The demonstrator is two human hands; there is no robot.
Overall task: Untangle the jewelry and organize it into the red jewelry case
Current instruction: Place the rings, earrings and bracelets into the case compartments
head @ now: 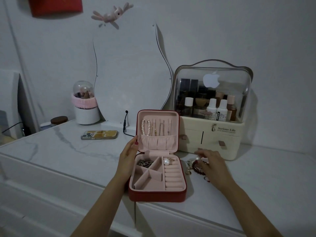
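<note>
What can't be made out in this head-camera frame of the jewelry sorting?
- Head view: the right hand covers part of the loose jewelry pile; its grip is unclear and motion-blurred.
- Thin chains hung in the red jewelry case's lid: too small and dim to tell apart.
- Dark tangled metal jewelry in the rear-left compartment: individual pieces indistinguishable.

One head-worn view looks forward and down, close over the counter (pixel 71 147), facing the wall behind it.
</note>
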